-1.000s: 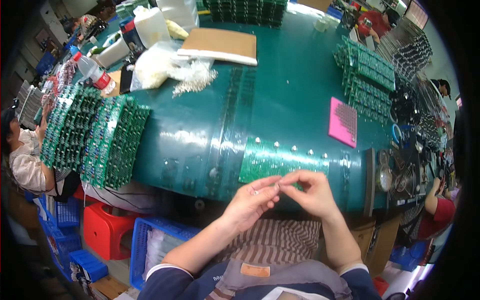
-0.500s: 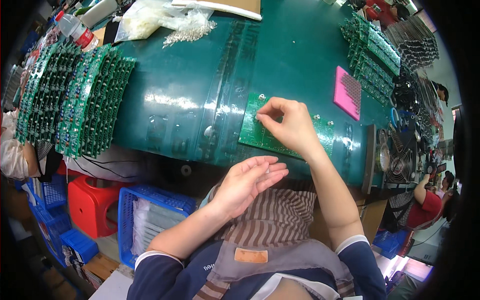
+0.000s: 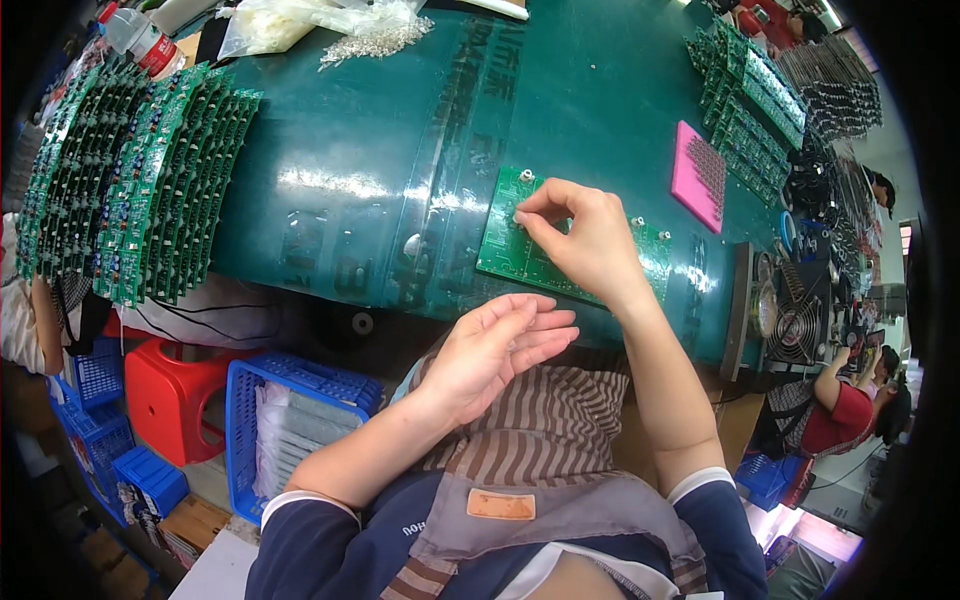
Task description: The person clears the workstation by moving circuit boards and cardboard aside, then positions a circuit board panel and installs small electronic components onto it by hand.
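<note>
Your right hand point(image 3: 585, 240) pinches small part at left end of green circuit board point(image 3: 520, 250) near table point(image 3: 380, 120) edge. Left hand point(image 3: 495, 350) spread, cupped, idle. Seat part straight, press gently, steady board.

— That table top point(image 3: 370, 150) looks like a dark green rubbery mat, glossy, with strips of clear shiny tape stuck over it.

— And the circuit board point(image 3: 505, 250) under the right hand point(image 3: 590, 245)?

— Hard green laminate, slightly shiny, with small bright metal studs on it. The stacked boards point(image 3: 140, 180) on the left have the same finish.

— The pink pad point(image 3: 697, 177)?

— Matt, foam-like or soft plastic, I can't tell which.

— The crate point(image 3: 290, 400) below?

— Blue moulded plastic with a grid wall; the red stool point(image 3: 165, 400) is smooth plastic too.

— And the apron point(image 3: 540, 440)?

— Striped woven cloth, matt. The fan point(image 3: 795, 335) has a bare metal wire grille.
</note>
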`<state>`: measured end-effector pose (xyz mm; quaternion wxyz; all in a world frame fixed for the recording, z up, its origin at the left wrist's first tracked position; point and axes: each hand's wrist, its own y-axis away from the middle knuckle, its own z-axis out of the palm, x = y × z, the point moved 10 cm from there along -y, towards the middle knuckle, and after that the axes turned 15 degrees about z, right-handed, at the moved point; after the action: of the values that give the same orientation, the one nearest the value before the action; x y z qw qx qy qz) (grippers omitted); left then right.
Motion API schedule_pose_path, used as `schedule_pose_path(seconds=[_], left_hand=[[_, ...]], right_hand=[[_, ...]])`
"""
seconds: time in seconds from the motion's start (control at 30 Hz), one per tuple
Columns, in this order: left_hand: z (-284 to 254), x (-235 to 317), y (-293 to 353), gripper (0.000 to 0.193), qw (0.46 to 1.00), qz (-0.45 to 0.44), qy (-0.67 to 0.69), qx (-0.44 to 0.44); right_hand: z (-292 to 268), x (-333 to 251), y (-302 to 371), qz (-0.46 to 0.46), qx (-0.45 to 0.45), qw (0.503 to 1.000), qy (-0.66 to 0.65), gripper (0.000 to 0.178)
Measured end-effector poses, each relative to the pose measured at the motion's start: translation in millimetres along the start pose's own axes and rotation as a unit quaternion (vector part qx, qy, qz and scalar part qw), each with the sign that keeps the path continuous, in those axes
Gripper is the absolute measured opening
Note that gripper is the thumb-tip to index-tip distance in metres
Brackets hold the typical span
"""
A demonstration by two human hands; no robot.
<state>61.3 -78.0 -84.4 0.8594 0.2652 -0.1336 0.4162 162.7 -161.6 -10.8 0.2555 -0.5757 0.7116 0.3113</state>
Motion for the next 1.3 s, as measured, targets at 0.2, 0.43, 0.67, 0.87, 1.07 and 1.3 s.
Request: schedule_pose_path(seconds=[0.2, 0.43, 0.67, 0.87, 1.07, 1.3], left_hand=[[-5.1, -4.9, 1.4, 0.025, 0.999, -0.039, -0.035, -0.005], [-6.9, -4.7, 0.4, 0.026, 0.997, -0.029, -0.068, 0.007], [-8.4, -7.7, 0.4, 0.024, 0.998, -0.037, -0.045, 0.005], [-2.9, -5.2, 1.2, 0.026, 0.998, -0.030, -0.045, -0.012], [-6.8, -3.9, 0.7, 0.024, 0.998, -0.023, -0.057, 0.001], [-7.3, -1.7, 0.0, 0.027, 0.997, -0.024, -0.070, -0.003]], right_hand=[[-1.2, -1.9, 3.7, -0.019, 0.015, 1.000, -0.012, 0.008], [-1.5, -4.2, 9.6, -0.055, 0.051, 0.997, -0.004, 0.007], [-2.4, -6.6, 10.4, -0.074, 0.048, 0.996, -0.005, 0.006], [-1.2, -4.6, 11.3, -0.070, 0.055, 0.996, -0.010, 0.007], [-2.2, -4.6, 18.8, -0.086, 0.095, 0.991, -0.041, 0.008], [-2.8, -1.7, 26.7, -0.103, 0.133, 0.985, -0.033, 0.007]])
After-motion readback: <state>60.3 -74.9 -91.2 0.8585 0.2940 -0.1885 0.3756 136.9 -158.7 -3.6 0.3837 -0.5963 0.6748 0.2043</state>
